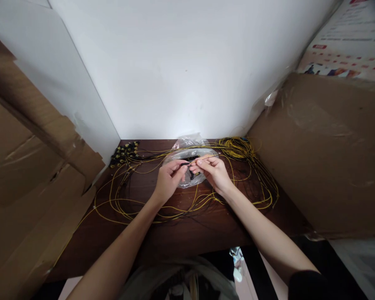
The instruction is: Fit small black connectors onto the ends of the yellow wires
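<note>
Between the thumb and fingers of my left hand point(169, 178) is a small black connector point(185, 164). My right hand point(215, 171) pinches a thin yellow wire point(210, 156) close beside it, the fingertips of both hands almost meeting. Whether the wire's end sits inside the connector is too small to tell. Below and behind my hands lies a clear plastic bag point(190, 146) with small black parts in it, partly hidden by my fingers. Long yellow and black wires loop over the dark wooden table point(187, 237) around both hands.
A cluster of black-and-yellow connectors point(124, 153) lies at the back left. At the back right is a coiled yellow wire bundle point(237, 146). Cardboard point(28, 166) on the left and a cardboard box point(325, 154) on the right flank the table. A white panel point(181, 75) rises behind.
</note>
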Available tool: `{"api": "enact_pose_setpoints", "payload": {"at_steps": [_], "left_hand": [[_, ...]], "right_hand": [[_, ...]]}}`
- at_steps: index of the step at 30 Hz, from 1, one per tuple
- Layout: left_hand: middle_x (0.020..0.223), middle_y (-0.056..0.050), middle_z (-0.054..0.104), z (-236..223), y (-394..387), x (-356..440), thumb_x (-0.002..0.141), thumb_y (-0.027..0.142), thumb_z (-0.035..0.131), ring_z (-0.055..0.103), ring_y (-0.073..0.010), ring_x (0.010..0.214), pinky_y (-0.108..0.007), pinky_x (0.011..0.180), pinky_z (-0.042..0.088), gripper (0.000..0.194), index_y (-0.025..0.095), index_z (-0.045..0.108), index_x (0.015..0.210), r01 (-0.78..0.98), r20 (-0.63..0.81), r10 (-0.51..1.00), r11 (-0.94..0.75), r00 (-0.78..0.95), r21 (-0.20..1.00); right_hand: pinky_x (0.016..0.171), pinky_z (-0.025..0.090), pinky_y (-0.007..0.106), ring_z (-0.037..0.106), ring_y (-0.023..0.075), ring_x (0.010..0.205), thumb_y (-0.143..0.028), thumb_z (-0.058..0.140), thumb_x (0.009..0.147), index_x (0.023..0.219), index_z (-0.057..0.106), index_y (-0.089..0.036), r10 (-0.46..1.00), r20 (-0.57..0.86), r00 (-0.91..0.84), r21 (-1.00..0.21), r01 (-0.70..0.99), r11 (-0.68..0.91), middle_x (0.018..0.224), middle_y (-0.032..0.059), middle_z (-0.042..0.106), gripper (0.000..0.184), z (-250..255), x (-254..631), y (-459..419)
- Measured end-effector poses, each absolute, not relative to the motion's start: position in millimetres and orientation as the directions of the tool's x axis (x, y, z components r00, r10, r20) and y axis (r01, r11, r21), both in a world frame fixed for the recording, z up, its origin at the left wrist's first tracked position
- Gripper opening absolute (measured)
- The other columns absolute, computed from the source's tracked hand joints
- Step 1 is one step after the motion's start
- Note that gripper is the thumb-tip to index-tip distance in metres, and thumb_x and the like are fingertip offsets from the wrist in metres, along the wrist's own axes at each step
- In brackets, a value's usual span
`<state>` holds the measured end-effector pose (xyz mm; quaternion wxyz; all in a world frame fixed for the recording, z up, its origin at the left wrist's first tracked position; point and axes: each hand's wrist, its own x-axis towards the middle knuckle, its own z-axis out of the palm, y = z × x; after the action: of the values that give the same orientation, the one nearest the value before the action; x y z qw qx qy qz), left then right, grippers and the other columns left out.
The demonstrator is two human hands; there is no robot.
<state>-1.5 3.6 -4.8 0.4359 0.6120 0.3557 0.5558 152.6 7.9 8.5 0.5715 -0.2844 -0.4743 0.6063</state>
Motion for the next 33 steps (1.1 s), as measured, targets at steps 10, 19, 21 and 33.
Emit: {"api": "enact_pose_setpoints", "payload": {"at_steps": [10, 19, 21, 33], "left_hand": [[0.043, 0.008, 0.036, 0.0, 0.3, -0.7, 0.069, 0.028, 0.066, 0.025, -0.0020, 0.035, -0.016, 0.034, 0.023, 0.017, 0.015, 0.064, 0.080, -0.366, 0.181, 0.968, -0.108, 0.173, 0.924], [0.067, -0.002, 0.062, -8.6, 5.5, -0.8, 0.078, 0.029, 0.056, 0.056, -0.0121, 0.060, -0.022, 0.054, 0.041, 0.018, 0.014, 0.061, 0.087, 0.130, 0.388, 0.905, -0.412, 0.173, 0.902], [0.065, -0.001, 0.060, -9.4, 5.8, -1.4, 0.080, 0.029, 0.054, 0.055, -0.0122, 0.059, -0.022, 0.055, 0.041, 0.017, 0.014, 0.059, 0.087, 0.196, 0.396, 0.900, -0.427, 0.181, 0.883], [0.073, -0.002, 0.062, -11.9, 3.9, -2.0, 0.084, 0.031, 0.048, 0.056, -0.0141, 0.064, -0.024, 0.060, 0.041, 0.017, 0.017, 0.055, 0.089, 0.278, 0.401, 0.887, -0.455, 0.229, 0.846]], "right_hand": [[0.064, 0.055, 0.026, 0.067, 0.0144, 0.065, -0.027, 0.072, 0.068, 0.078, 0.068, -0.014, 0.964, 0.175, -0.201, -0.909, -0.408, 0.081, 0.076, 0.0059, 0.071, 0.018, 5.4, 152.8, 9.3], [0.061, 0.056, 0.026, 0.067, 0.0161, 0.064, -0.033, 0.074, 0.065, 0.073, 0.062, -0.013, 0.986, 0.129, -0.109, -0.910, -0.408, 0.073, 0.071, 0.0059, 0.070, 0.024, 6.4, 151.4, 10.6], [0.059, 0.056, 0.027, 0.068, 0.0174, 0.064, -0.035, 0.074, 0.066, 0.073, 0.059, -0.014, 0.987, 0.109, -0.116, -0.907, -0.418, 0.052, 0.071, 0.0060, 0.070, 0.026, 5.3, 149.6, 10.6], [0.054, 0.055, 0.024, 0.069, 0.0173, 0.067, -0.042, 0.067, 0.072, 0.083, 0.045, -0.021, 0.985, 0.106, -0.140, -0.883, -0.469, 0.028, 0.072, 0.0013, 0.070, 0.032, 1.5, 152.0, 13.8]]}}
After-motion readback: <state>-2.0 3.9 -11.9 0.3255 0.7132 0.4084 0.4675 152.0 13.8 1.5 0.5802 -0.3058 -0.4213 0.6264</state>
